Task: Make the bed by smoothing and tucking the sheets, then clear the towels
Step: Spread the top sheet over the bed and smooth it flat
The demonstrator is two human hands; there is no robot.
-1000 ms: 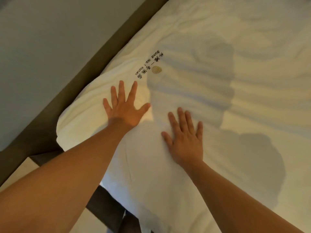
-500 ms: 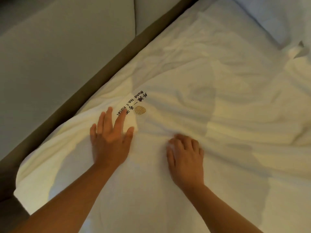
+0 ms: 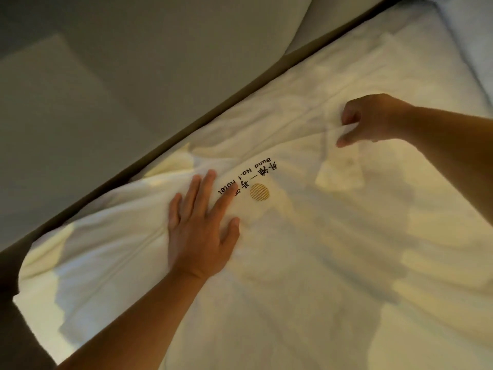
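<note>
Evidently the smoothing step is in hand — the sheet [image 3: 306, 263] is pressed flat by the open, empty left hand [image 3: 202, 231] while a fold at two o'clock is pinched by the right hand [image 3: 373, 121] — and an outward pull is called for next.

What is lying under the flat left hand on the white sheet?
The left hand presses flat on the wrinkled white cotton sheet, its index fingertip covering part of the black printed hotel lettering. What lies beneath the sheet is hidden.
</note>
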